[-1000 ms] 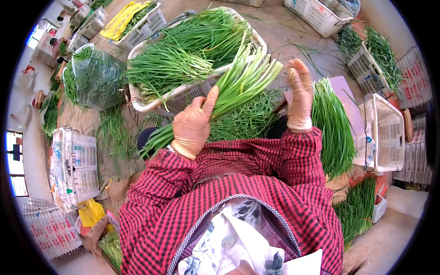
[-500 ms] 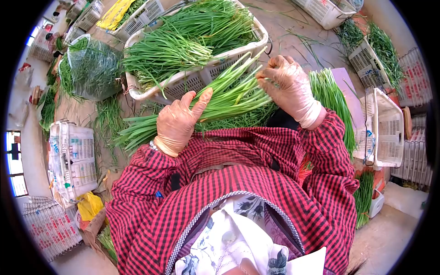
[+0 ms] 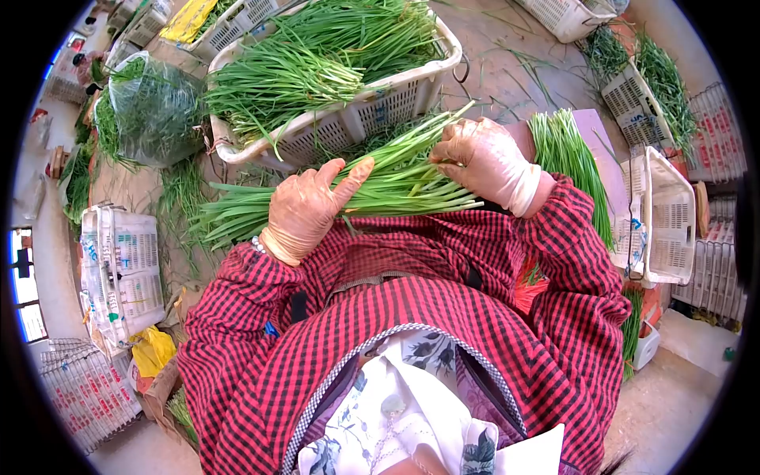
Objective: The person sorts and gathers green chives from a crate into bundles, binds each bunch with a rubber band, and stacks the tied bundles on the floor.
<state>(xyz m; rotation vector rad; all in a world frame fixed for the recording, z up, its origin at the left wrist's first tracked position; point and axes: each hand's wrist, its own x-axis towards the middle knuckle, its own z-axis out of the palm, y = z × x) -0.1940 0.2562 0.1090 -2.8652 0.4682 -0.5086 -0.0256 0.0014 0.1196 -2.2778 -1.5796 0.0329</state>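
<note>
A loose bunch of long green stalks point(image 3: 396, 178) lies across my lap, leafy ends to the left and pale ends to the right. Gloved, my left hand point(image 3: 305, 206) is wrapped round its middle, with the thumb on top. At the pale ends, my right hand point(image 3: 484, 158) has its gloved fingers pinched together on stalks. Just right of that hand, another pile of green stalks point(image 3: 574, 162) rests on a pinkish board point(image 3: 606, 146). Beyond the bunch is a white crate point(image 3: 332, 131) heaped with more stalks.
A clear plastic bag of greens point(image 3: 154, 111) stands at the left, above stacked white crates point(image 3: 123, 273). On the right is a white crate point(image 3: 669, 218). Loose stalks litter the floor. A yellow bag point(image 3: 152, 351) lies at lower left.
My right hand came from an open, raised position to the bunch's pale ends and closed there. My left hand and the bunch moved left and lower, and the bunch now lies flatter.
</note>
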